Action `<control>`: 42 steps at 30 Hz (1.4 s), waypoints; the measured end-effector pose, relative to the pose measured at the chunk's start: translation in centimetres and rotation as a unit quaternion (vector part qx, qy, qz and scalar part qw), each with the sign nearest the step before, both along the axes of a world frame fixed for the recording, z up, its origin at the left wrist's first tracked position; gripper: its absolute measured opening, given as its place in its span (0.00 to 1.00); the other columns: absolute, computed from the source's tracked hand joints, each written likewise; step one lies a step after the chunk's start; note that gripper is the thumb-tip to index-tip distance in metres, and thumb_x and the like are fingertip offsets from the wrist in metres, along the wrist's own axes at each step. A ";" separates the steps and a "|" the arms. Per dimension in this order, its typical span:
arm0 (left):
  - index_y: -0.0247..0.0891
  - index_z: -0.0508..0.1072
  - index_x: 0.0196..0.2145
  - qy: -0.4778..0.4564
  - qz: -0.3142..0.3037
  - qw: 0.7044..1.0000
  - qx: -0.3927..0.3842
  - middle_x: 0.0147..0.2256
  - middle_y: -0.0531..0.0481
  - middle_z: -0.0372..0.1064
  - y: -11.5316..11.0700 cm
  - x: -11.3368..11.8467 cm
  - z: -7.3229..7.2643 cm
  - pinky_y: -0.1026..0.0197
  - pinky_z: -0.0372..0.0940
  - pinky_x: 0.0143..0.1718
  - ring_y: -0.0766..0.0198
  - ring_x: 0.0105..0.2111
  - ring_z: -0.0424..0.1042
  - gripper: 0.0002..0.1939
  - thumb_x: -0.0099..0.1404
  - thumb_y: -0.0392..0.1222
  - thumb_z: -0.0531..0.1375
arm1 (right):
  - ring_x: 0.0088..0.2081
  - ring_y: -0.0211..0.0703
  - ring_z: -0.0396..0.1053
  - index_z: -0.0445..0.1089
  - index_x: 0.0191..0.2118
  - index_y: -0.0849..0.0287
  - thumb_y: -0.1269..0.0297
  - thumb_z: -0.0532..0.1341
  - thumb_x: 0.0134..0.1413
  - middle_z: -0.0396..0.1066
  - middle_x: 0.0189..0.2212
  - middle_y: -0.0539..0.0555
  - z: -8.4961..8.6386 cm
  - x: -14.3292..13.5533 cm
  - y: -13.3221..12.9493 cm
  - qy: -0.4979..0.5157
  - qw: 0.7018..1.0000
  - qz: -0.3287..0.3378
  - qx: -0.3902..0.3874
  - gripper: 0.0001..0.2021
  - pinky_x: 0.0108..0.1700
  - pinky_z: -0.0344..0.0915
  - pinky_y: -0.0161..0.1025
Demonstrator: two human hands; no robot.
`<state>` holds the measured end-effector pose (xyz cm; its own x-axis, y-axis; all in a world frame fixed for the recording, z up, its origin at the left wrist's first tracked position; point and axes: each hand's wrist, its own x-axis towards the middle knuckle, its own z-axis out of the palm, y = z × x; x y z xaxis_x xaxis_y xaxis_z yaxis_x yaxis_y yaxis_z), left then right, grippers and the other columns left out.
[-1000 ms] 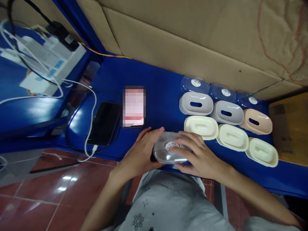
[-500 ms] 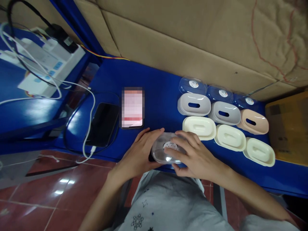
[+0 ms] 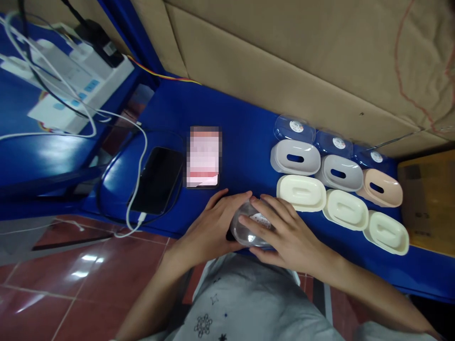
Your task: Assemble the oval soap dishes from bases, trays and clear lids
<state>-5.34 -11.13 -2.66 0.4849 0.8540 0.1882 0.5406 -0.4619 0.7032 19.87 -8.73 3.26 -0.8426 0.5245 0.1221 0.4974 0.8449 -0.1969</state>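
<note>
My left hand (image 3: pixel 215 227) curls round the left side of a clear plastic lid (image 3: pixel 245 235) with rounded ends, thumb and fingers on its rim. Over its top and right side lies my right hand (image 3: pixel 284 229), the fingers bent across it and partly covering a round white sticker. The lid is close to the desk's front edge, just above my lap. Whether another part sits beneath it is hidden; a dark patch shows under its left end. To the right are cream oval dishes (image 3: pixel 301 193), two grey slotted oval trays (image 3: pixel 295 157) and a peach slotted tray (image 3: pixel 382 187).
More clear lids (image 3: pixel 295 129) line the back by the cardboard wall (image 3: pixel 270 57). A lit, blurred phone (image 3: pixel 204 158) and a dark phone (image 3: pixel 158 177) lie left. Beyond are a white power strip (image 3: pixel 85 97) and cables. A yellow-brown box (image 3: pixel 428 208) stands right.
The right hand's fingers have slid left over the lid, covering more of it and its sticker. The whole view has shifted slightly; the trays, dishes and phones stay in place.
</note>
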 end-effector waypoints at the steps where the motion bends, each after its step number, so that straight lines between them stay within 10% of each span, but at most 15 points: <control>1: 0.45 0.48 0.77 -0.003 -0.001 1.000 0.001 0.69 0.37 0.69 0.0 0.0 -0.1 0.35 0.54 0.76 0.44 0.67 0.72 0.56 0.63 0.48 0.76 | 0.70 0.66 0.62 0.66 0.74 0.54 0.54 0.66 0.70 0.67 0.71 0.63 0.1 0.0 0.1 0.001 1.000 0.000 0.000 0.31 0.69 0.63 0.62; 42: 0.42 0.50 0.76 0.014 -0.002 1.000 -0.008 0.67 0.38 0.71 0.1 0.3 0.7 0.38 0.54 0.76 0.47 0.66 0.74 0.53 0.64 0.48 0.76 | 0.72 0.66 0.61 0.67 0.72 0.51 0.55 0.67 0.67 0.64 0.73 0.62 -0.1 1.0 0.5 0.040 0.999 0.013 0.015 0.31 0.69 0.64 0.64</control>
